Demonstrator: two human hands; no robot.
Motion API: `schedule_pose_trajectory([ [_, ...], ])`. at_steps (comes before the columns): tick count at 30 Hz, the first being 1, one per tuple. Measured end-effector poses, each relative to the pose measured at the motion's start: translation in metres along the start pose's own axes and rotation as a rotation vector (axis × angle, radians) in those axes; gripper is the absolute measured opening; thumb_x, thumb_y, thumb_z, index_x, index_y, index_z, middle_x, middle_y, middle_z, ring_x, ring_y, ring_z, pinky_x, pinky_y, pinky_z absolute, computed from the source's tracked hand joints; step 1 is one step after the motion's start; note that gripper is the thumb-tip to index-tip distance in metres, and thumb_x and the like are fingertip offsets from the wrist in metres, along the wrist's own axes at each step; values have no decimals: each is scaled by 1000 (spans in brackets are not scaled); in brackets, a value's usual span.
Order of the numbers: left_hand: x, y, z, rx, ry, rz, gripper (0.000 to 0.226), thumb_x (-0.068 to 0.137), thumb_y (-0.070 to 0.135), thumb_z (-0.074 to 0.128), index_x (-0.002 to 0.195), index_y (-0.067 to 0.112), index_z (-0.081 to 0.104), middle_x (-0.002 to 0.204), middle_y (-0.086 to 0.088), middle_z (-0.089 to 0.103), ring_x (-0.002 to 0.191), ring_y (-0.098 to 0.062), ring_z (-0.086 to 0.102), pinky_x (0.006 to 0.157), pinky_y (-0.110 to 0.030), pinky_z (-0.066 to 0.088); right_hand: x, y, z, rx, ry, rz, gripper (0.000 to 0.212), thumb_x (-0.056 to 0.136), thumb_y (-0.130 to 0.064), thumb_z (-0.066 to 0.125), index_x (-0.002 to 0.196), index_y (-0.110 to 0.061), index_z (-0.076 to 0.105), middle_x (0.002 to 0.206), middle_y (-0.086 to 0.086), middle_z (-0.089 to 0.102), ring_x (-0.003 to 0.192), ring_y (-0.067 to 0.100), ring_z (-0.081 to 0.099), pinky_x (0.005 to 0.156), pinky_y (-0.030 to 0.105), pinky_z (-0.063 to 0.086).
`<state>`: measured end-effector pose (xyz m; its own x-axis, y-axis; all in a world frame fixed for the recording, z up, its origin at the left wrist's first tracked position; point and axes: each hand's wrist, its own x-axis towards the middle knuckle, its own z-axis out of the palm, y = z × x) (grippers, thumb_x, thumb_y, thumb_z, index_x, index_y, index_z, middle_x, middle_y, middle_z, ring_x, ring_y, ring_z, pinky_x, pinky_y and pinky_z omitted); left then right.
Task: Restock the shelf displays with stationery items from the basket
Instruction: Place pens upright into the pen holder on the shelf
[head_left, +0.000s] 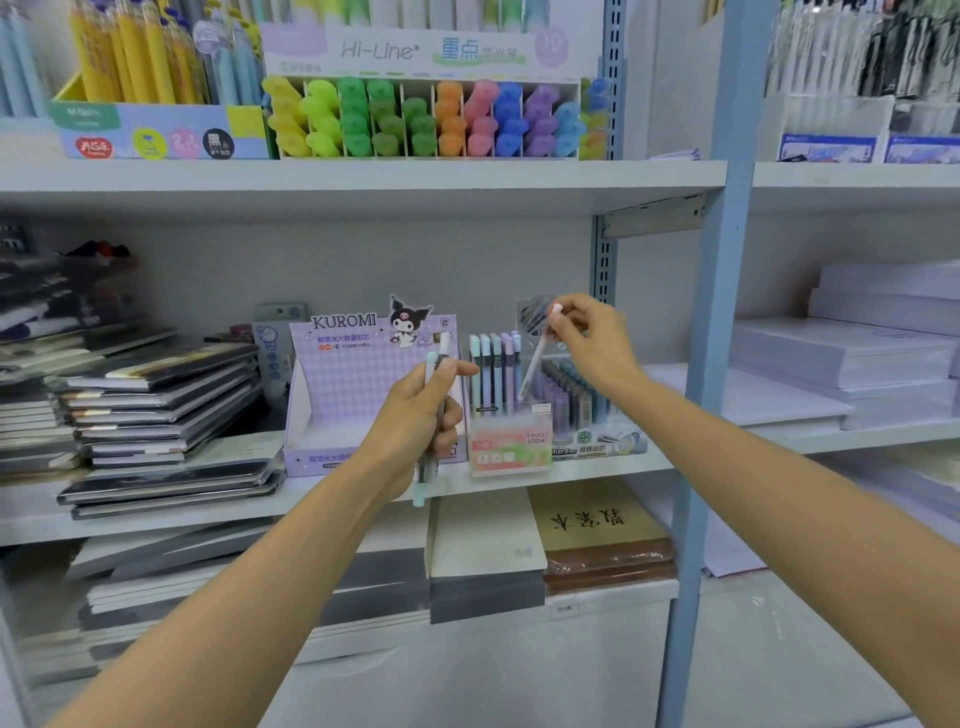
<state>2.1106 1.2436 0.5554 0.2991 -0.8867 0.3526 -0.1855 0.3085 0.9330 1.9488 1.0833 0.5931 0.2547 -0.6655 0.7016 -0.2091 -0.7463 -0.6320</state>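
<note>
Hanging from pinching right hand (587, 338), pen (535, 364) was held above Fruit Soda box (511, 447); spare pens (420, 486) were gripped in left hand (421, 415).

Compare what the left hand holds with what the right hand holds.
The left hand grips a bundle of pens, near upright; the right hand pinches a single pen by its top end, tilted. The bundle is in front of the Kuromi box; the single pen's tip is over the Fruit Soda box. Shared: slim pastel pens.
</note>
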Motion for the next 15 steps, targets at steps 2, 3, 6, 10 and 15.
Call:
schedule_pose_trajectory([
  [2, 3, -4, -2, -15, -6, -20, 28, 102, 40, 43, 111, 21, 61, 53, 8, 33, 42, -9, 27, 39, -20, 28, -2, 4, 7, -55, -33, -11, 18, 99, -18, 52, 108, -7, 64, 97, 10, 71, 92, 22, 66, 86, 37, 53],
  [3, 5, -6, -3, -23, -4, -37, 25, 101, 37, 45, 111, 19, 59, 53, 10, 33, 42, -9, 25, 39, -20, 26, -2, 5, 10, -87, -44, -18, 18, 99, -18, 52, 108, -8, 64, 98, 8, 71, 93, 21, 66, 86, 37, 53],
  [6, 9, -10, -5, -36, 11, -87, 19, 99, 25, 43, 107, 14, 55, 54, 9, 37, 42, -9, 28, 41, -22, 26, -1, 9, 17, -178, -61, -66, 18, 98, -17, 53, 107, -10, 66, 101, 8, 71, 98, 21, 64, 87, 34, 50],
  [10, 12, -15, -7, -46, -2, -104, 18, 99, 18, 38, 101, 12, 55, 57, 6, 49, 46, -9, 40, 41, -21, 34, 7, 14, 19, -306, -128, -95, 19, 100, -23, 49, 109, -15, 65, 105, 10, 65, 108, 22, 48, 84, 31, 38],
  [15, 12, -18, -4, -79, -16, -78, 23, 103, 14, 37, 98, 9, 59, 62, 1, 55, 49, -9, 47, 44, -20, 39, 12, 14, 25, -300, -154, -101, 13, 98, -21, 53, 108, -15, 59, 91, 5, 70, 85, 16, 60, 73, 26, 42],
])
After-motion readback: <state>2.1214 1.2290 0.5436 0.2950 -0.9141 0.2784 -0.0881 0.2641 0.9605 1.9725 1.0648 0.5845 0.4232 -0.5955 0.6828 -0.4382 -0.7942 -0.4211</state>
